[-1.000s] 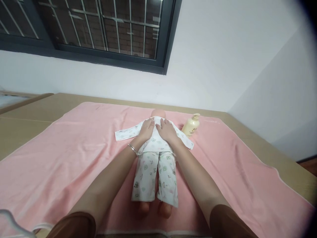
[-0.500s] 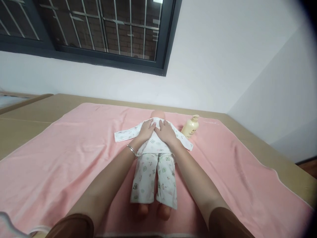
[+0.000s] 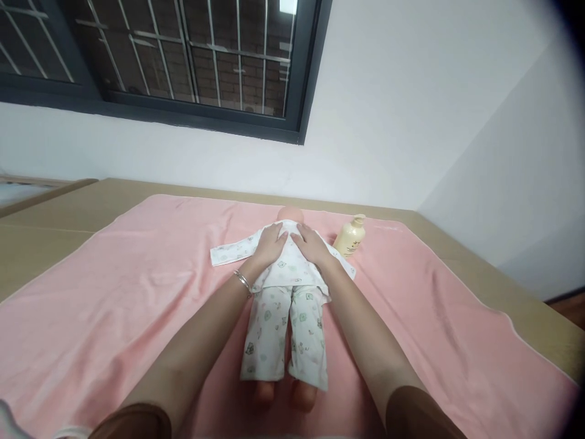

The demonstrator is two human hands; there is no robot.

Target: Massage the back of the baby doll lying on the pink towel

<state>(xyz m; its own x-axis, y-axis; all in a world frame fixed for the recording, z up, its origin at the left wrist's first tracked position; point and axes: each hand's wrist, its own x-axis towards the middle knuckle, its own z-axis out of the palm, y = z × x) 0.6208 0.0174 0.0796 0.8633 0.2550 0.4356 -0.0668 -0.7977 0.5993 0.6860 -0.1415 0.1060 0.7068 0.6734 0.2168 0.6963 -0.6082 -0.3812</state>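
A baby doll [image 3: 290, 214] lies stretched out on a pink blanket [image 3: 173, 268], its head away from me and its feet toward me. It wears a white patterned top [image 3: 289, 271] with long sleeves spread to the sides, and matching trousers [image 3: 267, 332]. My left hand [image 3: 270, 245] rests flat on the upper left of the top, fingers extended. On the upper right lies my right hand [image 3: 312, 245], also flat with fingers stretched out. Between the two hands a strip of the top shows. A bracelet [image 3: 242, 281] circles my left wrist.
A pale yellow pump bottle [image 3: 350, 236] stands on the blanket just right of the doll's sleeve. Tan surface [image 3: 59, 210] borders the blanket. Behind rise a white wall [image 3: 365, 122] and a dark-framed window [image 3: 183, 61] with bars.
My hands have slid apart sideways, the right one outward, opening a wider gap over the doll's top. The camera view has tilted slightly. Doll and bottle stay in place.
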